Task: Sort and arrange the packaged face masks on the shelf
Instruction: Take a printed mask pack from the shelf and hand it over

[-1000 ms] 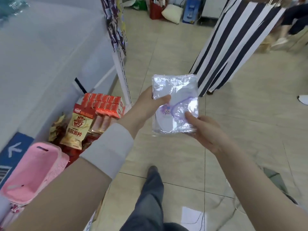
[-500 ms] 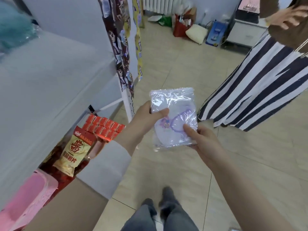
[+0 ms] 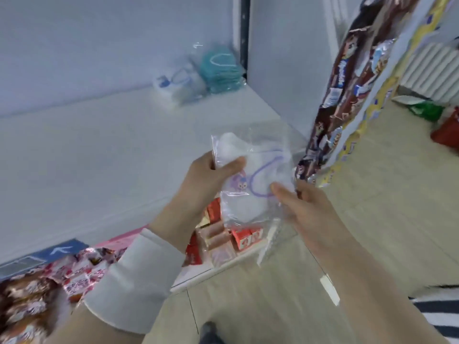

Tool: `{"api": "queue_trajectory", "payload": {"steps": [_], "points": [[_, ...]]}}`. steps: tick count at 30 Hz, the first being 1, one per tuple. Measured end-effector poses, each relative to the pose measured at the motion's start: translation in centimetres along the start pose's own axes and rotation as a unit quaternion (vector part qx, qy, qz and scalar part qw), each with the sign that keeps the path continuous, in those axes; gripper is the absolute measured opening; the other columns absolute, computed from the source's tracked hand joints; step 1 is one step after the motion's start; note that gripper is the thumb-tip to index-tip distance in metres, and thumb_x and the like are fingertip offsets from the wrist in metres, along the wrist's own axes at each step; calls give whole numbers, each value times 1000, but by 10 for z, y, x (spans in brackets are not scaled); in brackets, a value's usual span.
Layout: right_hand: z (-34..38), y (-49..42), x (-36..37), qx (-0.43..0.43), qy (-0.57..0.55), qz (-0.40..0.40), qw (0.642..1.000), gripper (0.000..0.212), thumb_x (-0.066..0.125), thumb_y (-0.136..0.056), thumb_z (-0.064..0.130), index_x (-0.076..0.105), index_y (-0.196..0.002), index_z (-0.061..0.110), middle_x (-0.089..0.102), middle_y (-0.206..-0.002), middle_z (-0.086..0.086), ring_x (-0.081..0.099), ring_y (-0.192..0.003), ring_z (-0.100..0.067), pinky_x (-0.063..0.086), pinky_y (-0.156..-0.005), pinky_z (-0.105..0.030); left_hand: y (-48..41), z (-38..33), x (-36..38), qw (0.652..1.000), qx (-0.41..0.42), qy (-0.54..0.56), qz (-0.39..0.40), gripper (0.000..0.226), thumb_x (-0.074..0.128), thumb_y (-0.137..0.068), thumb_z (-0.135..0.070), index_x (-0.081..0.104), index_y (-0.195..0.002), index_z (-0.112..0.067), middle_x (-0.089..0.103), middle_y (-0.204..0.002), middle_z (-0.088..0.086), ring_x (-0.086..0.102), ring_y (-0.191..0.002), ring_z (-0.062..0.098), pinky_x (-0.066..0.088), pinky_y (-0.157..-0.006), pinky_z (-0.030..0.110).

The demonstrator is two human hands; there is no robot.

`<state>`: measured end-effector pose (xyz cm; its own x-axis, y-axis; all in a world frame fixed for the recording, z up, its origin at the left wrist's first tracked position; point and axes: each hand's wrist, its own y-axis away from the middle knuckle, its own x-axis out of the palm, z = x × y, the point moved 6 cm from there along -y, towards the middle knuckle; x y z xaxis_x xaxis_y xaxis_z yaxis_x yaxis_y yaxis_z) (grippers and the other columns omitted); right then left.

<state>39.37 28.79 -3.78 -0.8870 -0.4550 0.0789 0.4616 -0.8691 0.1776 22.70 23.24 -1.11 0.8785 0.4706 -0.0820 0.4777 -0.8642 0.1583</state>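
Observation:
A clear plastic pack of white face masks (image 3: 250,192) with a purple cartoon print and purple ear loop sits in both my hands. My left hand (image 3: 208,177) pinches its left edge with the thumb on top. My right hand (image 3: 305,207) grips its lower right side. The pack hovers just past the front right corner of the white shelf (image 3: 104,155). At the shelf's back right lie a pack of white masks with blue print (image 3: 177,86) and, beside it, a pack of teal masks (image 3: 219,70).
Below the shelf a lower tier holds red cartons (image 3: 244,238) and several snack bags (image 3: 27,301). Strips of chocolate snack packs (image 3: 345,80) hang at the shelf's right end. Tiled floor (image 3: 387,189) lies to the right, with a striped fabric (image 3: 437,311) at the lower right.
My view swung left and up from the floor to the shelf. The mask pack in both hands came over towards the shelf's front right corner and tilted.

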Motion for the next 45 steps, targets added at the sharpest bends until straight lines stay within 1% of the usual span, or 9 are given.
{"api": "queue_trajectory", "payload": {"steps": [4, 8, 16, 22, 25, 28, 31, 34, 45], "points": [[26, -47, 86, -19, 29, 87, 996, 12, 67, -83, 17, 65, -72, 15, 65, -64, 4, 60, -63, -12, 44, -62, -25, -9, -15, -85, 992, 10, 8, -128, 32, 73, -81, -31, 67, -94, -3, 70, -92, 21, 60, -78, 25, 51, -83, 49], [36, -91, 170, 1, 54, 142, 988, 14, 67, -84, 17, 64, -71, 13, 62, -67, -4, 58, -62, -18, 44, -62, -29, -29, -20, -159, 976, 10, 12, -219, 27, 65, -88, -29, 59, -72, -9, 57, -63, 5, 48, -58, 18, 39, -61, 30], [27, -158, 269, 52, 65, 146, 986, 23, 64, -86, 8, 56, -65, 11, 56, -41, 3, 56, -37, -9, 44, -41, -16, -97, 1, -256, 976, -23, 79, -202, 22, 63, -90, -24, 63, -75, -8, 66, -62, -1, 61, -55, 11, 54, -59, 20], [20, -199, 287, 26, 148, 82, 985, 22, 68, -82, 17, 58, -63, 11, 60, -66, -12, 61, -65, -31, 54, -72, -48, -151, 14, -278, 969, -56, 23, -240, 23, 67, -87, -23, 58, -68, -12, 61, -75, 7, 58, -69, 23, 52, -73, 30], [23, -213, 291, -15, 215, 34, 976, 28, 66, -82, 24, 60, -59, 10, 66, -72, -16, 65, -74, -35, 54, -79, -48, -170, 15, -282, 962, -71, -13, -262, 26, 69, -84, -25, 59, -65, -12, 57, -67, 5, 57, -71, 26, 49, -69, 33], [25, -220, 293, -66, 276, -5, 959, 31, 63, -82, 29, 66, -91, 0, 68, -95, -20, 64, -93, -35, 50, -79, -34, -185, 15, -284, 957, -87, -43, -274, 26, 70, -82, -26, 58, -66, -10, 53, -62, 3, 55, -68, 26, 44, -60, 29], [30, -212, 288, -111, 309, -23, 944, 55, 65, -84, 26, 46, -129, 0, 53, -128, -16, 48, -120, -30, 36, -90, -27, -197, 11, -282, 954, -91, -75, -274, 25, 69, -83, -28, 60, -73, -7, 55, -69, 6, 56, -73, 27, 43, -63, 31], [36, -199, 287, -193, 350, -1, 917, 58, 64, -86, 16, 37, -135, 2, 43, -132, -17, 35, -128, -28, 25, -93, -20, -205, 6, -279, 950, -80, -103, -282, 33, 68, -84, -30, 65, -96, 1, 63, -90, 15, 64, -94, 32, 49, -75, 37], [23, -198, 292, -187, 484, 32, 854, 54, 48, -94, 24, 30, -145, 14, 19, -145, -14, 19, -134, -25, 13, -105, -23, -218, -10, -271, 938, -88, -195, -274, 34, 59, -90, -24, 46, -67, -2, 50, -75, 9, 52, -85, 27, 35, -64, 27]]}}
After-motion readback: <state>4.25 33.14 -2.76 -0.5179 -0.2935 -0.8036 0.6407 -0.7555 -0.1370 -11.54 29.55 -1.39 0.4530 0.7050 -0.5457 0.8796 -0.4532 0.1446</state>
